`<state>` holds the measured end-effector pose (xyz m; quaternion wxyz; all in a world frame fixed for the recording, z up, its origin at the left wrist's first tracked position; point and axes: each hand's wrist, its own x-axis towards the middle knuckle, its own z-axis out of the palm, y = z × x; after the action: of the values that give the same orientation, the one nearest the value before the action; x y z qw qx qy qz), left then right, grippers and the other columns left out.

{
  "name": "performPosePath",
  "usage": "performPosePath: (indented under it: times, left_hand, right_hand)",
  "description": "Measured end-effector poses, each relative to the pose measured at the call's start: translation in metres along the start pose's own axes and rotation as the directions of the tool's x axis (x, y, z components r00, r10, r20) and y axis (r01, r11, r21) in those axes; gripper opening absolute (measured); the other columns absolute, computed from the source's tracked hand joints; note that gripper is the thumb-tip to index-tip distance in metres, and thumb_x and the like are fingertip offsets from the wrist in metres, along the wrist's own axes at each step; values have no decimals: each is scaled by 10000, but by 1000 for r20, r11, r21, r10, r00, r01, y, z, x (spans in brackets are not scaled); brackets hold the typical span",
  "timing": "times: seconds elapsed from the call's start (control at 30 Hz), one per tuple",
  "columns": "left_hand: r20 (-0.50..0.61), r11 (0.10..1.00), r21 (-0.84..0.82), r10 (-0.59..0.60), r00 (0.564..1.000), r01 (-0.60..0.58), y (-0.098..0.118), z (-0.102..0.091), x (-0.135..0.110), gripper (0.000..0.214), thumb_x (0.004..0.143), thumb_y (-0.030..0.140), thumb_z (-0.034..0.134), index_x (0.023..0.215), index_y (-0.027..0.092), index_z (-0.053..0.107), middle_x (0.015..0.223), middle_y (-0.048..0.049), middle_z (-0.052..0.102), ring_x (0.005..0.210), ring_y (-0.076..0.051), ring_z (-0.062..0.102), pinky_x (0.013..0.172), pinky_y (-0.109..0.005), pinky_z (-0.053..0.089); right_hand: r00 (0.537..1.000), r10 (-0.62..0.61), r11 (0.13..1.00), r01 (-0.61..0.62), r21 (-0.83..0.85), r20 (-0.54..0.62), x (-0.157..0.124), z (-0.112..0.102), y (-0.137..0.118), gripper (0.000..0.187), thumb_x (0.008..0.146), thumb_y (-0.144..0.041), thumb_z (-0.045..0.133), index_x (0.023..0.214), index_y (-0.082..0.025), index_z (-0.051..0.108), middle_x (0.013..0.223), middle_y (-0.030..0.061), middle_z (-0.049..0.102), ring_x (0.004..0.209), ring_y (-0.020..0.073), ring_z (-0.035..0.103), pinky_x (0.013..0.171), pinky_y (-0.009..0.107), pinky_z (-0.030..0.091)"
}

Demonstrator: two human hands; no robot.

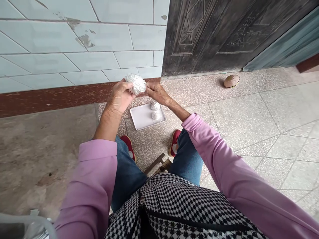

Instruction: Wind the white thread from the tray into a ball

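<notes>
I hold a white ball of wound thread (135,83) up in front of me. My left hand (121,97) is wrapped round its left side. My right hand (156,93) pinches it from the right with closed fingers. Below my hands a white rectangular tray (141,118) lies on the floor, and two smaller white thread balls (155,106) (157,116) rest at its right end. I sit with my knees apart, red shoes either side of the tray.
A dark metal door (219,33) stands behind at the right, a pale tiled wall (74,49) at the left. A round tan object (231,81) lies on the floor by the door. A wooden stool edge (159,163) shows between my legs.
</notes>
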<state>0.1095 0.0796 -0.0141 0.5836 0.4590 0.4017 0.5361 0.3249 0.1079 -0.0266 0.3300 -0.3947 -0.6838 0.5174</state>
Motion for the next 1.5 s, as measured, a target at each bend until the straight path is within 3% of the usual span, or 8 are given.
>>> performPosePath:
  times: [0.2,0.37,0.5,0.67,0.93,1.2,1.37,1.5]
  left_hand:
    - [-156,996,94,19,988,-4,-15,-19,11,473,752,524,1062,1070,314,782,1116,-78,862,1308,-384,839,1003,-473,756]
    - [-143,945,326,26,989,22,-21,-15,11,574,728,456,1099,1197,288,815,1142,-61,877,1218,-350,849,970,-423,735]
    - [-41,916,395,-52,998,64,-13,-1,-1,497,723,361,1063,1161,250,855,1072,-61,867,1059,-312,833,946,-420,714]
    - [144,948,273,-209,967,165,1,13,-15,548,731,375,1010,1257,249,920,1118,-96,877,996,-302,841,841,-383,709]
    - [166,993,14,-119,979,119,3,20,-14,670,650,398,993,1292,266,853,1262,-149,861,1224,-414,852,894,-465,743]
    - [0,995,-102,-3,1000,3,-8,3,-3,590,754,601,1120,1145,273,824,1220,-137,881,1290,-407,861,931,-431,778]
    - [-137,993,-115,-5,991,-11,-20,-14,13,599,614,409,1175,1047,302,775,1201,-81,886,1210,-357,865,878,-388,771]
    - [-189,999,30,20,982,-15,-25,-19,17,620,566,290,1120,1074,289,765,1149,-53,886,1089,-314,854,776,-337,708]
  right_hand:
    - [995,-34,992,45,-118,92,-19,5,-21,546,1365,-460,794,889,-203,717,776,-18,518,835,196,487,845,363,430]
    - [987,-61,995,72,-74,148,-24,0,-26,630,1346,-627,861,902,-194,750,745,-33,487,781,192,436,789,363,399]
    - [993,-107,993,109,-43,47,-18,-10,-21,650,1311,-688,859,892,-211,717,814,6,579,810,194,464,773,348,423]
    - [994,-48,998,52,30,-103,-9,-25,-7,689,1317,-749,801,895,-258,564,813,-9,504,776,183,434,711,312,440]
    - [990,-12,995,25,91,-141,4,-14,5,718,1204,-757,949,907,-308,473,805,-35,405,819,216,374,700,337,419]
    - [993,-113,975,108,-192,-17,2,-11,15,360,1312,-379,698,991,-245,608,1013,51,678,1009,257,595,971,371,537]
    - [965,-213,934,247,-258,150,-14,-6,12,357,1359,-326,601,1015,-235,629,994,55,675,969,261,622,1026,408,510]
    - [970,-195,955,222,-196,147,-25,-4,-5,392,1374,-396,682,1024,-222,714,953,43,674,920,260,606,957,401,510]
